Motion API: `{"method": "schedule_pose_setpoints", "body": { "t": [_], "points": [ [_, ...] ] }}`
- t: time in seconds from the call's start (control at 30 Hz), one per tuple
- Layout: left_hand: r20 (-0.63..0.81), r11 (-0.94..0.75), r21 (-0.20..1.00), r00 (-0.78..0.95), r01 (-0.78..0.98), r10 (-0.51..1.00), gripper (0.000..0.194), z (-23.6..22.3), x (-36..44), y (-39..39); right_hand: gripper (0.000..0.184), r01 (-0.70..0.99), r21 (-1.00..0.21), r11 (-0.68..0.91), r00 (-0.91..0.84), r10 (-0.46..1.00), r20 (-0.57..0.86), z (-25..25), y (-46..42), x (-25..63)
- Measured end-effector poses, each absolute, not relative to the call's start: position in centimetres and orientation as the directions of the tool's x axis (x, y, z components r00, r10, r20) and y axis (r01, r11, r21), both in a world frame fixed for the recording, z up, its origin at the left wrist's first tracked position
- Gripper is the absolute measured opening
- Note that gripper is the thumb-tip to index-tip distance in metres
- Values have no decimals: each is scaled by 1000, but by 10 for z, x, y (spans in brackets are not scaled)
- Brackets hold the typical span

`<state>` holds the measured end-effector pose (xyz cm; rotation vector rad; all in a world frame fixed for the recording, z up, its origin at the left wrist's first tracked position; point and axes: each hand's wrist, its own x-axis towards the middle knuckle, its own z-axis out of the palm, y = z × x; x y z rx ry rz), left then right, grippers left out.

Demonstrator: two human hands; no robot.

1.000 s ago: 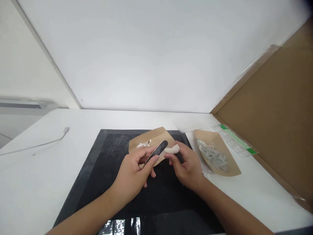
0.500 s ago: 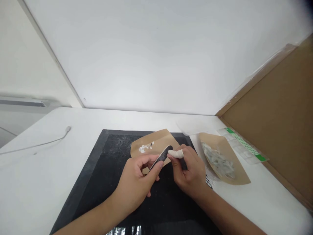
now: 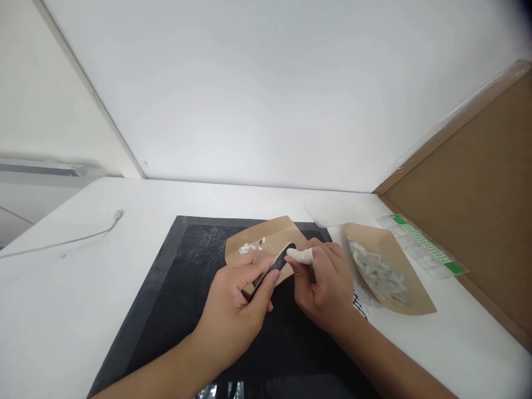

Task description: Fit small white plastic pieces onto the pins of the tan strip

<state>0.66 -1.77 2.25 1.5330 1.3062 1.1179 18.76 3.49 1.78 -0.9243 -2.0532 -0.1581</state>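
Observation:
My left hand [image 3: 239, 293] grips a black nail file [image 3: 274, 266] with a pale edge, slanted up to the right between thumb and fingers. My right hand [image 3: 326, 277] is closed in a pinch, its index finger in a white finger cot [image 3: 301, 255]. The covered fingertip meets the file's upper end; whatever lies between finger and thumb is too small or hidden to make out. Behind the hands, a sheet of brown paper [image 3: 286, 227] carries small white bits [image 3: 248, 247]. Both hands are above a black mat [image 3: 174, 305].
On the right, another brown paper piece [image 3: 419, 302] bears a heap of whitish translucent pieces [image 3: 380, 271]. Past it lies a clear plastic case [image 3: 428, 246] with a green printed strip. A white cable [image 3: 95, 238] crosses the table's left. A cardboard panel [image 3: 477, 194] stands along the right.
The covered fingertip, apart from the file at first, has come against its upper end. My left hand keeps the same grip. The whole view has shifted slightly.

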Motion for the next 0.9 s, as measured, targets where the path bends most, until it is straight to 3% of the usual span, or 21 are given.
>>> {"method": "schedule_pose_setpoints", "body": {
  "t": [0.17, 0.37, 0.53, 0.7, 0.9],
  "points": [
    [133, -144, 947, 58, 286, 989, 31, 19, 6, -19, 26, 636, -158, 755, -441, 524, 729, 8, 35, 185],
    [180, -192, 926, 64, 324, 981, 33, 20, 5, -16, 25, 587, -203, 783, -456, 528, 716, 2, 34, 182],
    [197, -202, 928, 48, 312, 979, 41, 19, 4, -17, 27, 655, -231, 719, -338, 552, 762, 9, 39, 178],
    [208, -211, 928, 44, 306, 977, 44, 19, 4, -16, 27, 598, -247, 763, -415, 558, 718, 6, 38, 174],
    [236, -241, 917, 53, 318, 970, 45, 21, 2, -14, 27, 606, -272, 748, -365, 565, 740, 7, 38, 174]
  ]
}}
